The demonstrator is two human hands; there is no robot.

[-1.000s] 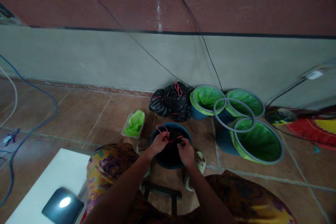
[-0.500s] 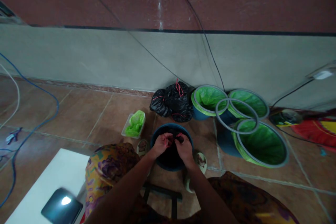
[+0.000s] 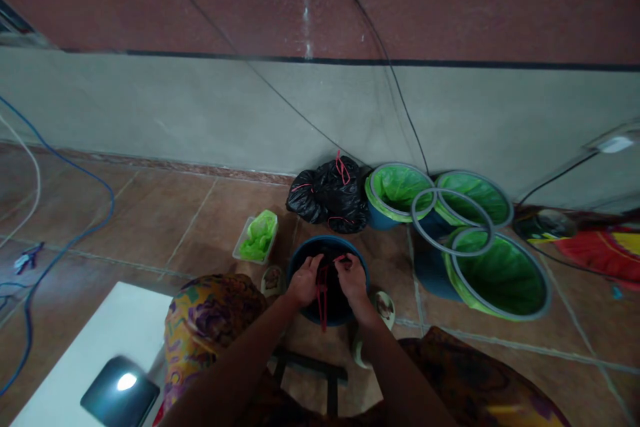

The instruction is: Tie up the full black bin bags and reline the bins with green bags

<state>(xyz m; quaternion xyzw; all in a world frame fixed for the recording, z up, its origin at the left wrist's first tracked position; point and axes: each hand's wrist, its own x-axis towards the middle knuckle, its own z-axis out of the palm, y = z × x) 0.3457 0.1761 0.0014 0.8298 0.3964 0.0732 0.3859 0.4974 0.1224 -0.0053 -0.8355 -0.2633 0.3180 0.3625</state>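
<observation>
A blue bin (image 3: 296, 260) stands on the floor between my feet, with a black garbage bag (image 3: 327, 255) inside it. Both my hands are over its opening. My right hand (image 3: 351, 277) is closed in a pinch on the bag's red drawstring (image 3: 323, 300), near the bin's far right side. One loop of that drawstring hangs down over the near rim. At the left, my left hand (image 3: 304, 282) has its fingers stretched forward and apart beside the drawstring; its fingertips are close to the dark bag. The bag's lower part is lost in shadow.
Tied black bags (image 3: 340, 193) lie against the wall. To the right stand blue bins with green liners (image 3: 500, 273) and a loose grey ring (image 3: 417, 230). A plastic tub (image 3: 240, 250) holds green bags. A white table (image 3: 115, 320) carries a dark device (image 3: 120, 393).
My left hand's fingers have loosened and spread. The red drawstring, bunched between my hands before, now hangs down toward me over the bin's near rim.
</observation>
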